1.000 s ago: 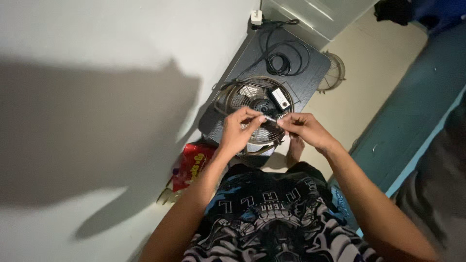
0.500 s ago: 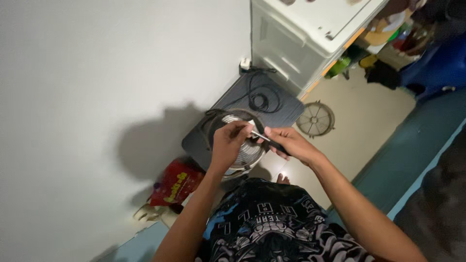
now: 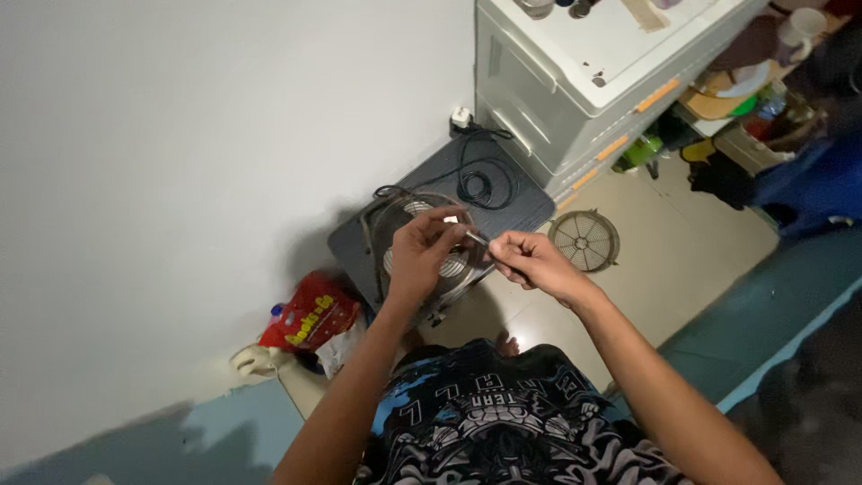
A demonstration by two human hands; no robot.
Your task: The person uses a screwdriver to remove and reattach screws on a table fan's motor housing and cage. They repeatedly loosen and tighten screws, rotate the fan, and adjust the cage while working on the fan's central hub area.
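My left hand (image 3: 422, 256) and right hand (image 3: 530, 262) pinch a small dark tool (image 3: 478, 239) above the fan (image 3: 422, 247); red packet (image 3: 310, 314) by the wall.

A round fan grille (image 3: 584, 240) lies on the floor near white drawers (image 3: 575, 99).

Colours by your hands

You see a white wall (image 3: 180, 135), a red bag (image 3: 310, 314), a dark grey mat (image 3: 521, 193), a white cabinet (image 3: 575, 81) with orange handles, and your black-and-blue patterned shirt (image 3: 503, 431).
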